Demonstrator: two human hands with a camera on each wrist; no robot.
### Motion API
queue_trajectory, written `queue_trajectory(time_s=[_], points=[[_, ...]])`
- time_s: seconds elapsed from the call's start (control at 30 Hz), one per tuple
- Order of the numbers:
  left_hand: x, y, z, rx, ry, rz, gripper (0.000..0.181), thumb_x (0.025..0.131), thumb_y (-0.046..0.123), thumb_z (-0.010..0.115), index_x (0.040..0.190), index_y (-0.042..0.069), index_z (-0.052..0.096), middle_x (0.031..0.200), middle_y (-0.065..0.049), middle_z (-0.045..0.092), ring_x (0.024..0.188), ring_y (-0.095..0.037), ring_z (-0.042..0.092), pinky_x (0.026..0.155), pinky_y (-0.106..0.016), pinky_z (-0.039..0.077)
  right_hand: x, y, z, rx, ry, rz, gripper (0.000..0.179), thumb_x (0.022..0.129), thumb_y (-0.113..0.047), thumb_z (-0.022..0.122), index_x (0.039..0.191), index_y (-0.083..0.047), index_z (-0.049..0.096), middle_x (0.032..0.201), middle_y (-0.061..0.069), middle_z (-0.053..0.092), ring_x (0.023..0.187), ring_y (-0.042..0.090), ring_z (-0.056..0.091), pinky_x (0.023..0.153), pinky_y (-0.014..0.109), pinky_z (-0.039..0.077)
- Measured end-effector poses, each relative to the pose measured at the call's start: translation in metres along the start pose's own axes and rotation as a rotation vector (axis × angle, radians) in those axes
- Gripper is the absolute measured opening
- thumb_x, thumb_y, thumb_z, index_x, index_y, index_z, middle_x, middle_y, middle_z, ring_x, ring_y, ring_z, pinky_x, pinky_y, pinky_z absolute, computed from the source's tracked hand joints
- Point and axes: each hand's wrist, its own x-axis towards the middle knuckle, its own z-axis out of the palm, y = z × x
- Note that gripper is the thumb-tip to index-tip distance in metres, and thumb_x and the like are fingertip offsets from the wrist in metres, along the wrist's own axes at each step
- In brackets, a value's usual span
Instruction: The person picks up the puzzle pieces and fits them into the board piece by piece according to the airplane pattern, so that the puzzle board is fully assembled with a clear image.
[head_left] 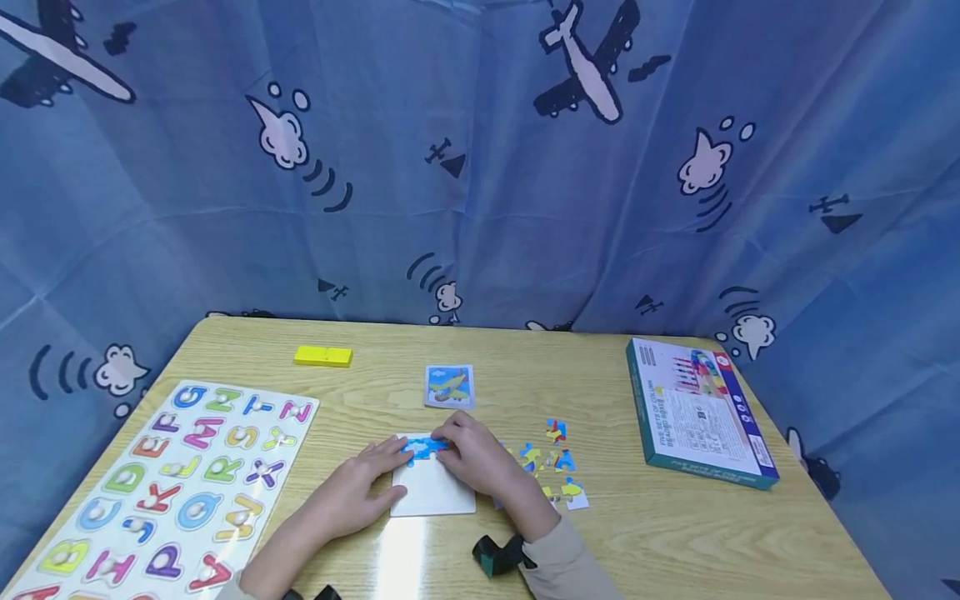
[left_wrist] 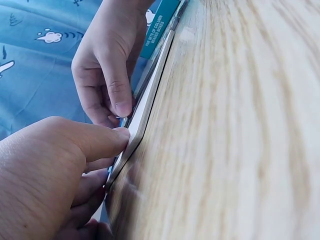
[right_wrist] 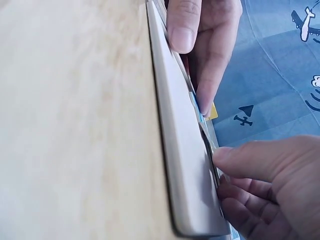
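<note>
A white puzzle board (head_left: pixel 433 496) lies flat on the table, with joined blue puzzle pieces (head_left: pixel 422 449) along its far edge. My left hand (head_left: pixel 358 492) rests at the board's left side, fingers extended over the pieces and thumb near the left rim. At the far right part of the board, my right hand (head_left: pixel 480 454) pinches a puzzle piece (right_wrist: pixel 210 140) between thumb and fingers; most of that piece is hidden. Loose puzzle pieces (head_left: pixel 564 461) in blue, yellow and red are scattered right of the board. Behind it is a small airplane picture card (head_left: pixel 449 386).
On the left lies a big alphabet board (head_left: pixel 183 492) with knobbed letters. A yellow box (head_left: pixel 323 357) is at the back left. The teal-edged beaded-boxes package (head_left: pixel 697 412) sits at the right. A blue airplane-print curtain (head_left: pixel 480 167) hangs behind the table.
</note>
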Motion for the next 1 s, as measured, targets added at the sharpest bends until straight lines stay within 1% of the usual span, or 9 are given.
queue_trajectory(time_s=[0.2, 0.33, 0.43, 0.6, 0.7, 0.77, 0.87, 1.0], points=[[0.000, 0.002, 0.000, 0.001, 0.000, -0.003, 0.047, 0.089, 0.028, 0.065, 0.133, 0.014, 0.056, 0.146, -0.005, 0.045, 0.136, -0.026, 0.040, 0.113, -0.049, 0.032, -0.001, 0.001, 0.000, -0.035, 0.006, 0.005, 0.019, 0.089, -0.015, 0.066, 0.105, -0.008, 0.070, 0.102, 0.001, 0.058, 0.087, 0.010, 0.049, 0.071, 0.019, 0.049], [0.000, 0.002, 0.001, 0.021, 0.003, 0.003, 0.047, 0.089, 0.029, 0.065, 0.133, 0.014, 0.056, 0.145, -0.005, 0.046, 0.136, -0.026, 0.040, 0.113, -0.049, 0.032, -0.001, 0.002, 0.001, -0.032, 0.004, 0.014, 0.018, 0.089, -0.016, 0.066, 0.104, -0.009, 0.070, 0.103, 0.001, 0.057, 0.088, 0.010, 0.048, 0.072, 0.019, 0.048], [0.001, 0.003, 0.002, 0.075, 0.021, 0.026, 0.047, 0.088, 0.030, 0.065, 0.132, 0.014, 0.057, 0.145, -0.006, 0.046, 0.135, -0.025, 0.042, 0.112, -0.048, 0.034, -0.001, 0.003, 0.002, -0.014, 0.005, 0.012, 0.018, 0.089, -0.015, 0.066, 0.105, -0.009, 0.070, 0.102, 0.001, 0.057, 0.085, 0.009, 0.049, 0.071, 0.019, 0.048], [0.004, 0.005, 0.004, 0.154, 0.063, 0.093, 0.047, 0.087, 0.034, 0.066, 0.129, 0.015, 0.060, 0.146, -0.010, 0.044, 0.136, -0.025, 0.040, 0.113, -0.049, 0.032, 0.001, 0.005, 0.003, 0.018, 0.012, 0.006, 0.018, 0.088, -0.014, 0.066, 0.106, -0.009, 0.069, 0.100, -0.001, 0.055, 0.080, 0.007, 0.049, 0.069, 0.017, 0.048], [0.008, 0.008, 0.007, 0.173, 0.059, 0.131, 0.047, 0.087, 0.035, 0.065, 0.129, 0.014, 0.060, 0.147, -0.012, 0.042, 0.138, -0.025, 0.037, 0.114, -0.051, 0.030, 0.000, 0.005, 0.003, 0.021, 0.012, 0.011, 0.019, 0.088, -0.013, 0.066, 0.106, -0.009, 0.068, 0.101, -0.001, 0.055, 0.081, 0.006, 0.049, 0.070, 0.017, 0.048], [0.012, 0.009, 0.009, 0.193, 0.051, 0.144, 0.048, 0.088, 0.036, 0.063, 0.130, 0.014, 0.059, 0.147, -0.011, 0.043, 0.138, -0.025, 0.037, 0.115, -0.050, 0.030, 0.000, 0.005, 0.002, 0.026, 0.009, 0.014, 0.019, 0.088, -0.014, 0.066, 0.106, -0.009, 0.068, 0.102, -0.001, 0.055, 0.082, 0.007, 0.049, 0.072, 0.018, 0.049], [0.017, 0.011, 0.013, 0.201, 0.042, 0.147, 0.050, 0.090, 0.037, 0.061, 0.132, 0.012, 0.057, 0.146, -0.010, 0.045, 0.137, -0.023, 0.039, 0.115, -0.048, 0.029, 0.001, 0.005, 0.002, 0.027, 0.000, 0.011, 0.019, 0.089, -0.014, 0.065, 0.107, -0.009, 0.068, 0.103, 0.000, 0.055, 0.084, 0.007, 0.050, 0.073, 0.018, 0.049], [0.020, 0.014, 0.015, 0.165, 0.027, 0.136, 0.050, 0.091, 0.036, 0.060, 0.134, 0.010, 0.055, 0.144, -0.009, 0.047, 0.136, -0.023, 0.040, 0.116, -0.046, 0.029, 0.001, 0.006, 0.003, 0.020, -0.010, 0.005, 0.019, 0.089, -0.015, 0.065, 0.107, -0.009, 0.068, 0.104, 0.000, 0.056, 0.086, 0.006, 0.051, 0.075, 0.018, 0.049]])
